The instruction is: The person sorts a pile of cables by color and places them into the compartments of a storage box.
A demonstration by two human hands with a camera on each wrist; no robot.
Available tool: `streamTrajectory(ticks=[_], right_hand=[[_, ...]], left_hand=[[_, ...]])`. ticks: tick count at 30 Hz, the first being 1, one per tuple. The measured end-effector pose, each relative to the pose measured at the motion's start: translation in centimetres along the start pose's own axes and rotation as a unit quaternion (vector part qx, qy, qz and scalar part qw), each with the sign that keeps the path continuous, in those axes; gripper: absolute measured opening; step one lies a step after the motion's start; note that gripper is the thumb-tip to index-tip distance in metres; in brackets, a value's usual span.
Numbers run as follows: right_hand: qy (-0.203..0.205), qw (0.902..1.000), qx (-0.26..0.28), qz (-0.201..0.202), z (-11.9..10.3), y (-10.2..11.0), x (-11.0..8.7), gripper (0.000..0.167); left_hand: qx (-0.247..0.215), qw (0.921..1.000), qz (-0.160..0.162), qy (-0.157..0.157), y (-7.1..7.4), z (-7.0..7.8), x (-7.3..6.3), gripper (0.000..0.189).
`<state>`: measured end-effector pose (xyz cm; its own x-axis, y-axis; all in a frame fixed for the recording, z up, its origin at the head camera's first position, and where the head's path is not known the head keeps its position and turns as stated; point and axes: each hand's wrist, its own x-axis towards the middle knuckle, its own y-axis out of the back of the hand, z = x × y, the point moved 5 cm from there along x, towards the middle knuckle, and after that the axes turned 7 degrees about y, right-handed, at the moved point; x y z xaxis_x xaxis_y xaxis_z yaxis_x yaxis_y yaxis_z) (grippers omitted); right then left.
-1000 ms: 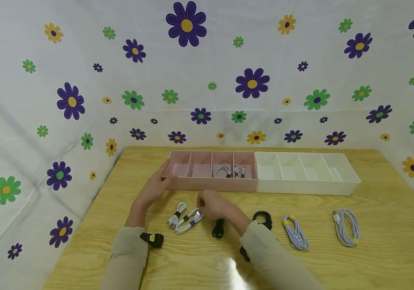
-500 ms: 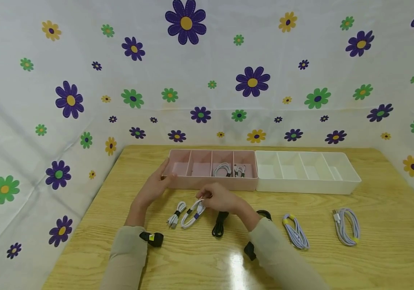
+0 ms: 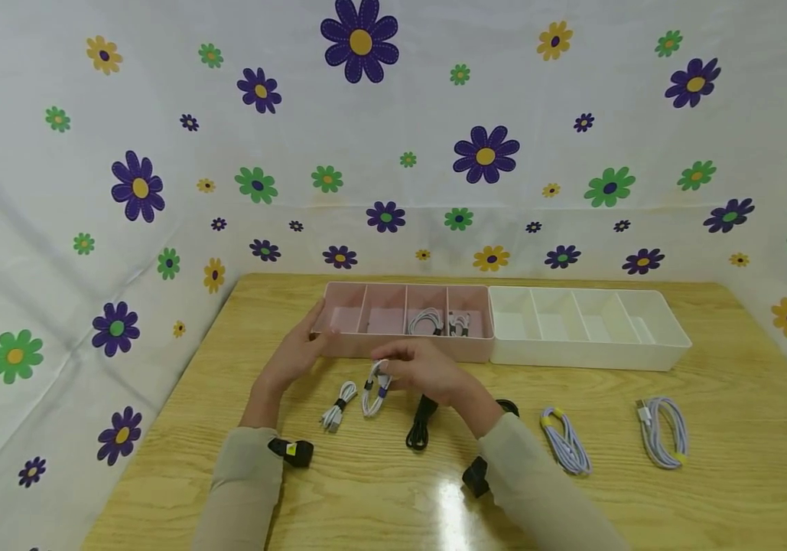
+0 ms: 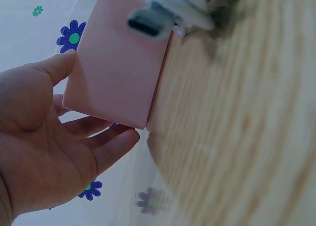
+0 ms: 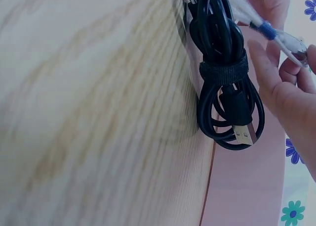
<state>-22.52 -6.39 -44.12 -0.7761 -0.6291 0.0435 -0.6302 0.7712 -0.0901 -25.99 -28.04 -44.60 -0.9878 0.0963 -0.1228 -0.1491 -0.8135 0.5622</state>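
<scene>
My left hand (image 3: 290, 360) holds the left end of a pink divided box (image 3: 352, 346). In the left wrist view its thumb (image 4: 61, 65) lies at the box's front edge and the other fingers reach round the end. Between thumb and fingers, my right hand (image 3: 430, 375) pinches a coiled white cable (image 3: 367, 402) with a blue tie and a black tie, in front of the box. Just left of it lies another white cable (image 3: 339, 405) with a black tie. A bundled black USB cable (image 5: 224, 72) lies below the right hand.
A white divided box (image 3: 586, 356) adjoins the pink one on the right. Coiled cables (image 3: 425, 321) sit in the pink box's two right compartments. Another black cable (image 3: 507, 407) shows behind the right forearm. Two pale lavender cables (image 3: 567, 445) with yellow ties lie farther right on the wooden table (image 3: 744, 459).
My right hand has lifted the white cable off the table and brought it toward the pink box, the loop now hanging more upright. My left hand has stayed on the box's end.
</scene>
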Motion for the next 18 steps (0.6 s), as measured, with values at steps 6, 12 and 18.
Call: streamTrajectory(ticks=[6,12,18], right_hand=[[-0.021,0.9985,0.046,0.022,0.0,0.0,0.1,0.038],[-0.033,0.9925,0.088,0.079,-0.2,0.4,0.1,0.035],[-0.030,0.9816,0.136,0.130,-0.6,1.1,0.1,0.035]], left_hand=[[-0.006,1.0000,-0.004,0.000,0.0,-0.1,0.0,0.071],[-0.006,0.9999,-0.003,0.013,0.0,-0.2,0.0,0.072],[-0.004,0.9999,-0.003,0.012,0.0,-0.1,0.0,0.071]])
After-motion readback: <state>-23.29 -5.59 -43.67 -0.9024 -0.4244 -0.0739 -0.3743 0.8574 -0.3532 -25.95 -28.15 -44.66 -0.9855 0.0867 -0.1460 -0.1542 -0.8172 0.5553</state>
